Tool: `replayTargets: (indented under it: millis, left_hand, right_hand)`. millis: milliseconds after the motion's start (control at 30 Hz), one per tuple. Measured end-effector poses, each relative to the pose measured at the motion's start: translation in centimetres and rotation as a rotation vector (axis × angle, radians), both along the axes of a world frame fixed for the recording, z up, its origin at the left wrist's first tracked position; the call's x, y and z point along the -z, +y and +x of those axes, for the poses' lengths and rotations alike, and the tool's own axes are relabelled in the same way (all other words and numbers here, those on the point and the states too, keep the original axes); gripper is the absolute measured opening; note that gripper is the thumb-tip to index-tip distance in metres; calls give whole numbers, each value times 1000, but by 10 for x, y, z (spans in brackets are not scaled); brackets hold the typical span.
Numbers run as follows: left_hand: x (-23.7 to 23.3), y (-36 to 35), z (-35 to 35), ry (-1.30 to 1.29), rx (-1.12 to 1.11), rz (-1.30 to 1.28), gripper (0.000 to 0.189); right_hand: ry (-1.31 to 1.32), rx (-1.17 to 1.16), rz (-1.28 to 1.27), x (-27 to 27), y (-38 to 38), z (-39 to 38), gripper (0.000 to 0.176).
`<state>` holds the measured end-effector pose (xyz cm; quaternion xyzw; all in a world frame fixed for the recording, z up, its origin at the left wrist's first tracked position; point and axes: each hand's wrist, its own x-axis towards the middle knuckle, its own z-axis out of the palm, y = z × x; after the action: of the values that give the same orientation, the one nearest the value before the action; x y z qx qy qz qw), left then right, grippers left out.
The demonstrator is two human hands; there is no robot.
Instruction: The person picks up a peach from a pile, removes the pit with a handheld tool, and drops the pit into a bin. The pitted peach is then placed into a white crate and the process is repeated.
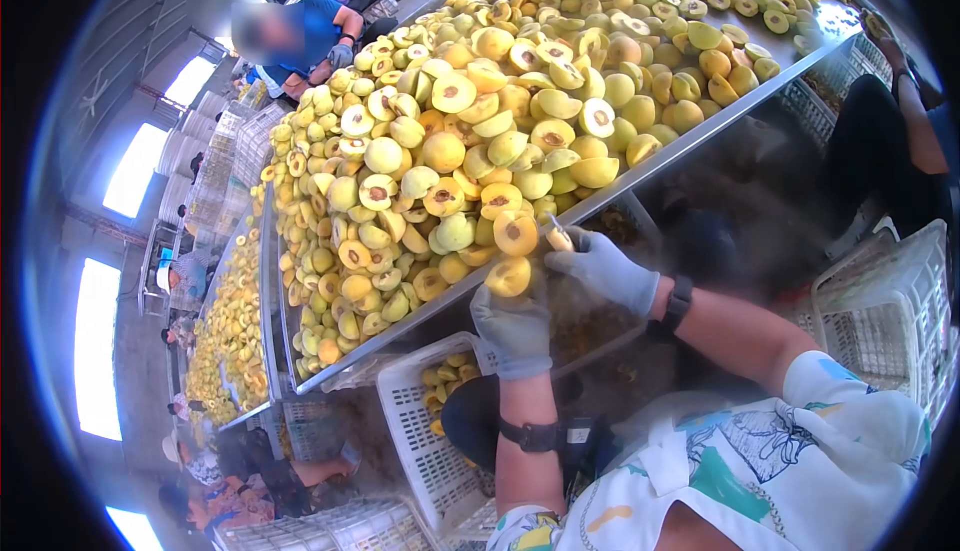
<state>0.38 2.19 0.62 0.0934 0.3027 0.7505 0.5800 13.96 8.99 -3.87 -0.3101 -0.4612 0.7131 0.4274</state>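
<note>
Left hand (515,326), gloved, cupped round a peach half (508,276) at the rim of the metal table (700,136). Right hand (605,269), gloved, pinching a small pitting tool (557,238) just above. Probably best: hold the half steady, cut face up, and scoop shallow, sparing the flesh. Beyond, a heap of halved peaches (450,151); below, a white crate (420,451).

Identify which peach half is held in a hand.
The peach half at the table's edge, held by the gloved left hand; the others lie heaped on the table.
</note>
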Motion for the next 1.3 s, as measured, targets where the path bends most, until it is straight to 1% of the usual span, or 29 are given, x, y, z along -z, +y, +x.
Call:
replayTargets:
  millis: [67, 100, 133, 200, 267, 300, 400, 500, 600, 633, 733, 800, 833, 933, 1000, 1033, 1100, 1167, 1200, 1267, 1300]
  left_hand:
    - [0, 11, -8, 57, 7, 45, 43]
    - [1, 16, -13, 80, 9, 54, 47]
    - [4, 25, -19, 58, 68, 141, 47]
    - [-8, 40, -9, 243, 129, 147, 47]
    - [-4, 47, -8, 394, 163, 123, 50]
    - [-3, 47, -7, 407, 175, 124, 53]
    - [8, 41, -8, 266, 123, 124, 53]
    - [19, 20, -15, -18, 158, 183, 54]
    - [16, -6, -10, -146, 221, 193, 56]
    - [14, -12, -9, -198, 212, 186, 53]
    - [21, -16, -10, -252, 138, 92, 49]
    - [21, -16, -8, -146, 91, 26, 48]
    - [21, -17, -6, -94, 68, -7, 48]
    - [10, -25, 7, -116, 116, 95, 45]
    - [10, -30, 22, 30, 148, 22, 46]
    - [11, -33, 26, 103, 162, -14, 47]
    - [26, -43, 20, 116, 295, -22, 47]
    - [21, -46, 16, 165, 382, -66, 47]
    - [16, -47, 15, 205, 405, -105, 47]
    - [14, -48, 13, -19, 327, -241, 43]
    - [17, -48, 11, -20, 304, -258, 43]
  right_hand:
    - [8, 152, 87, -1, 9, -3, 44]
    - [10, 189, 86, -1, 18, -4, 42]
    - [8, 226, 77, -2, 27, -5, 40]
    - [103, 269, 84, -8, 30, 2, 41]
    - [-51, 322, 98, -12, 28, 8, 43]
    - [-120, 350, 110, -12, 28, 9, 44]
    - [-255, 443, 172, -6, 30, 14, 45]
    - [-466, 488, 238, -26, 20, 24, 43]
    - [-581, 485, 349, -22, 17, 27, 42]
    - [-581, 473, 349, -18, 17, 27, 43]
    - [-559, 464, 359, -19, 14, 33, 43]
    - [-517, 477, 373, -36, -6, 39, 43]
    - [-524, 403, 378, -41, -19, 41, 44]
    - [-495, 0, 237, -41, -60, 41, 45]
    - [-302, -5, 60, -23, -74, 31, 40]
    - [-290, -47, -130, -20, -73, 31, 40]
    - [-299, 21, -49, -19, -66, 39, 38]
    - [-295, 67, 40, -16, -55, 45, 36]
    - [-305, 29, 42, -14, -54, 45, 36]
    - [-327, -50, 53, -12, -54, 44, 35]
    - [-405, -82, 72, -15, -56, 44, 34]
